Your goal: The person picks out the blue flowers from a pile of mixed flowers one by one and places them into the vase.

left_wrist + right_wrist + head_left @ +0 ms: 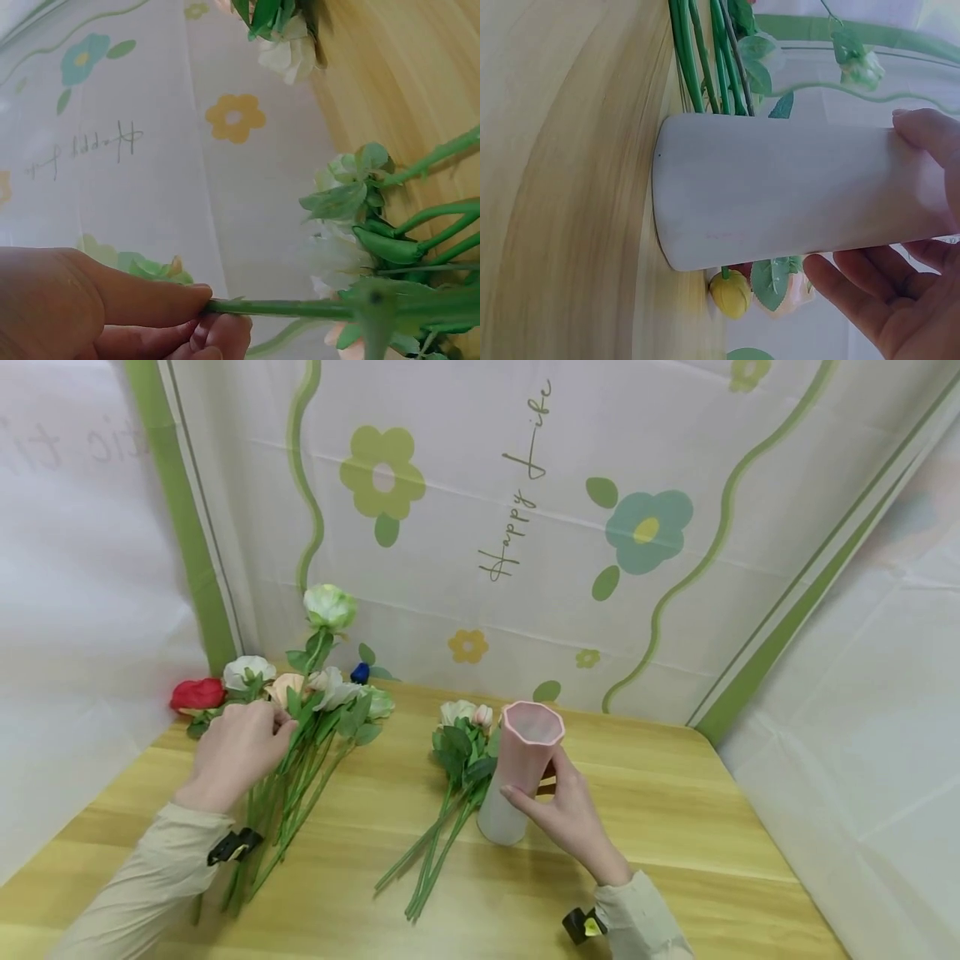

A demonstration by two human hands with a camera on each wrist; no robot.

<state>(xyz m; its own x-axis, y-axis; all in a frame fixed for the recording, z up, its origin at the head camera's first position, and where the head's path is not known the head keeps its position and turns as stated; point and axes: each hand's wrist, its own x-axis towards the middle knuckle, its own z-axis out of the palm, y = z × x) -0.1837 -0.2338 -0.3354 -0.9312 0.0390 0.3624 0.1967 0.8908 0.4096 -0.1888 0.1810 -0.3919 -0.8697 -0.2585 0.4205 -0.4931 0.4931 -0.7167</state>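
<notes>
My left hand (243, 747) pinches the green stem of an artificial flower between thumb and fingertips, over the left bunch. That flower's white-green bloom (330, 607) stands above the others; in the left wrist view the stem (292, 308) runs out from the fingertips. My right hand (566, 810) grips a tall vase (517, 777), pink at its faceted rim and fading to white below. The vase stands upright on the table, its mouth facing up. In the right wrist view the thumb and fingers lie on either side of the vase (780, 191).
Under the left hand lies a bunch with a red bloom (198, 694), a white bloom (247, 672) and a blue bud (360, 673). Pale flowers (459, 714) lie left of the vase on the wooden table (652, 810). A yellow bud (730, 294) shows behind the vase. A printed curtain (465, 527) hangs behind.
</notes>
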